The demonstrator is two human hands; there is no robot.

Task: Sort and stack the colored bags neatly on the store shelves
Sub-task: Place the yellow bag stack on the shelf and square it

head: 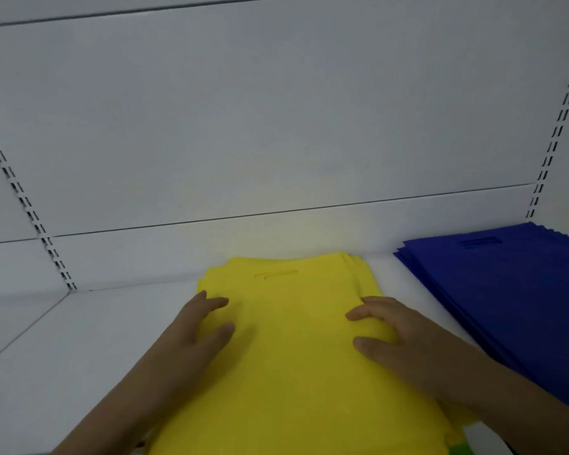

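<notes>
Head view, white metal store shelf (79, 356) with white back panel (276, 126) and slotted uprights at both sides. Item one: stack of flat yellow fabric bags (293, 356) with a die-cut handle slot near its far end, lying at the middle of the shelf, far edges slightly fanned. Item two: stack of flat dark blue fabric bags (506, 290), same cut, lying to the right of the yellow stack, near it but apart at the far end. Left hand (194, 330): fingers straight, resting flat on the left edge of the yellow stack. Right hand (395, 336): fingers loosely extended, pressing on the stack's right edge. Hands held apart, gripping nothing. Small green patch (460, 449) at the bottom edge, unidentifiable.
</notes>
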